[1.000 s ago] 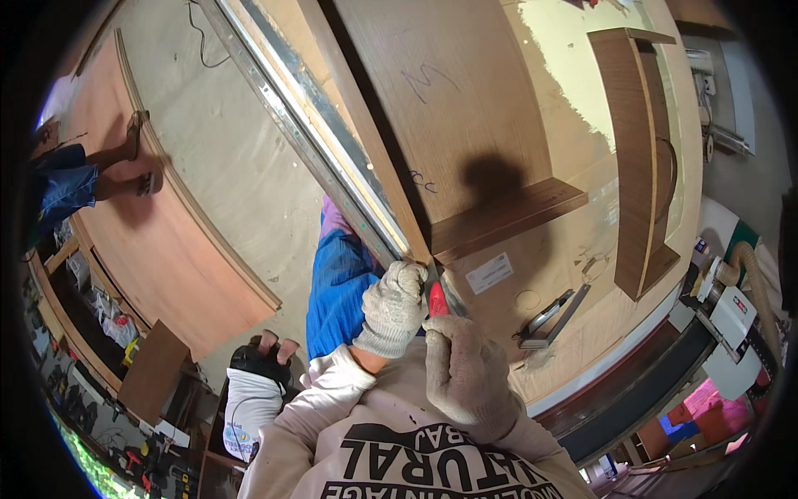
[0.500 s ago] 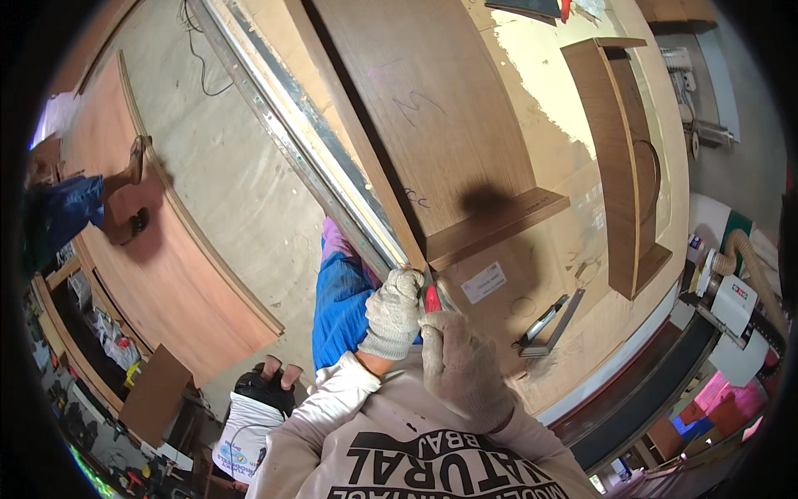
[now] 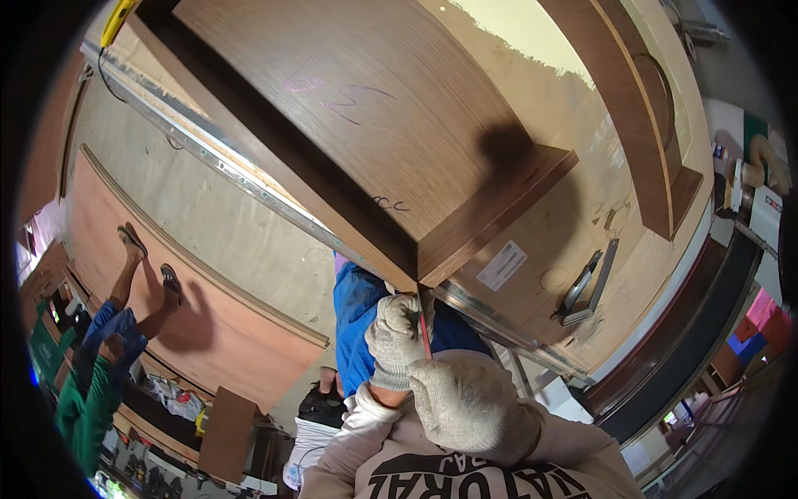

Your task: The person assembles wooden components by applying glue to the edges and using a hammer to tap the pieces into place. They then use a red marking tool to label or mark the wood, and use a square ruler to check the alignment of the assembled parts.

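The corner of a brown wood-grain cabinet panel assembly [image 3: 417, 270] points toward me at the table's near edge. Just below it, my left hand [image 3: 394, 331] in a knitted glove is closed, fingers curled by the corner; whatever they grip is hidden. My right hand [image 3: 474, 403], gloved too, is shut on a slim red-handled tool [image 3: 426, 333], held upright with its tip at the corner joint. The tool's exact kind does not show. Purple marks are drawn on the large panel [image 3: 332, 108].
A utility knife [image 3: 579, 283] and a metal square [image 3: 600, 287] lie to the right on the worktable [image 3: 640, 274]. Beyond stands a curved wooden frame [image 3: 636, 100]. A yellow corded tool [image 3: 116, 21] sits far left. One person in sandals [image 3: 137, 316] is at left, near a large board [image 3: 208, 312].
My view has turned and shifted, so the panel assembly appears nearer and rotated. Both hands stay at its corner. The red tool now shows edge-on, more covered by my right hand.
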A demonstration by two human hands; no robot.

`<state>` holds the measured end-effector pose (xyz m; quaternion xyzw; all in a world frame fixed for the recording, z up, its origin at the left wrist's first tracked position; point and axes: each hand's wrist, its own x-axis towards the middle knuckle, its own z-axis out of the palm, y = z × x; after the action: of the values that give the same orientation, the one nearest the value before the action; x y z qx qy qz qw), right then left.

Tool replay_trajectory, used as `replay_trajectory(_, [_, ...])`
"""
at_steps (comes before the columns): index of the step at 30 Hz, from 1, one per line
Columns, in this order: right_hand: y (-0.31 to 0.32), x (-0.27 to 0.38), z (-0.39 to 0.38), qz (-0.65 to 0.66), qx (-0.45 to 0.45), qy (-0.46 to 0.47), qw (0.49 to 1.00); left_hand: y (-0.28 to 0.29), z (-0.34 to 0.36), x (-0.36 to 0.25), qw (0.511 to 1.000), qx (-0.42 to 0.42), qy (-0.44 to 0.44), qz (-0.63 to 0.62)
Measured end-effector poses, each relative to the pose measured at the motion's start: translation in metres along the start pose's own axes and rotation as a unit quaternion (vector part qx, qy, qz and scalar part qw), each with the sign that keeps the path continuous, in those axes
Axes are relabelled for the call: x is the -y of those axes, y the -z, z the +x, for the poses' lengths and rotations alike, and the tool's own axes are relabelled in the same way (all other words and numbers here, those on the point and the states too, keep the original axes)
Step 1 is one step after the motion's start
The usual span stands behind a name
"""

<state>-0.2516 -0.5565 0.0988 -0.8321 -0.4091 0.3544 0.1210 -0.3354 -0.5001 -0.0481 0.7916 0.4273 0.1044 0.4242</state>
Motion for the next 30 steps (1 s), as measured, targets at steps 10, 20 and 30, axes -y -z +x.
replay_trajectory(10, [-0.015,-0.01,-0.003,0.068,-0.093,0.036,0.993,0.001,0.001,-0.005,1.0,-0.005,-0.007,0.022])
replay_trajectory(20, [0.005,-0.006,0.019,0.138,-0.098,0.058,0.984,0.005,-0.003,0.01,0.996,0.072,-0.027,0.046])
replay_trajectory(30, [0.008,0.002,0.019,0.132,-0.125,0.048,0.982,0.018,-0.002,0.004,0.997,0.056,0.02,0.053])
